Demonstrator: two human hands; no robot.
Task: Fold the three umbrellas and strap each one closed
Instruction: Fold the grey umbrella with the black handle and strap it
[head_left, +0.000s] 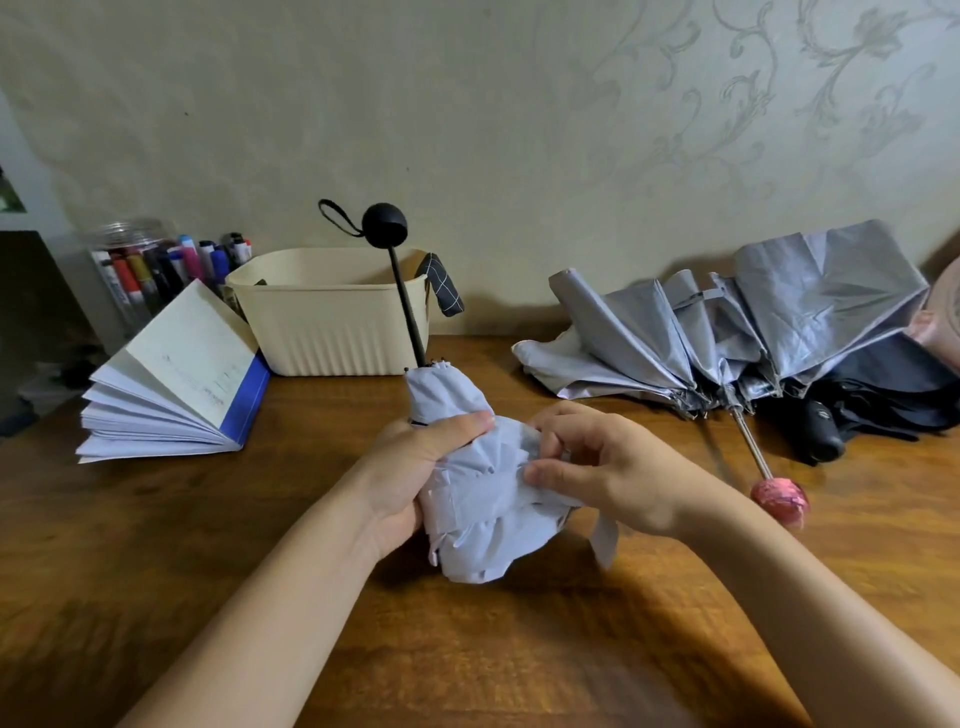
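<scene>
The pale umbrella (483, 530) is held just above the worktop (311, 597), in front of the person. Its thin black shaft (408, 312) points up and away to a round black knob (384, 224). The left hand (415, 467) is wrapped round the bunched cloth, with the thumb pressed across the top. The right hand (608, 467) pinches a loose fold on the other side, so both hands are clamped on the same bundle, close together.

The cloth looks thin, light and limp. It probably slides on itself and springs open when let go, so the left hand should keep squeezing the roll while the right smooths each flap flat round it. The ribs inside are likely slender and easy to bend, so twisting hard is a risk. The shaft is the stiff part and the better place to steady the whole thing. A short strap (605, 540) hangs below the right wrist. It is best taken by its free end and drawn snugly round the middle of the roll.

The silver umbrella (727, 322) lies half-collapsed on the worktop to the right, its pink handle (779, 500) toward the person. It rests against a black umbrella (883, 395), which is also loose. Neither looks strapped. A cream basket (322, 322) and an open book (176, 374) sit behind on the left.
</scene>
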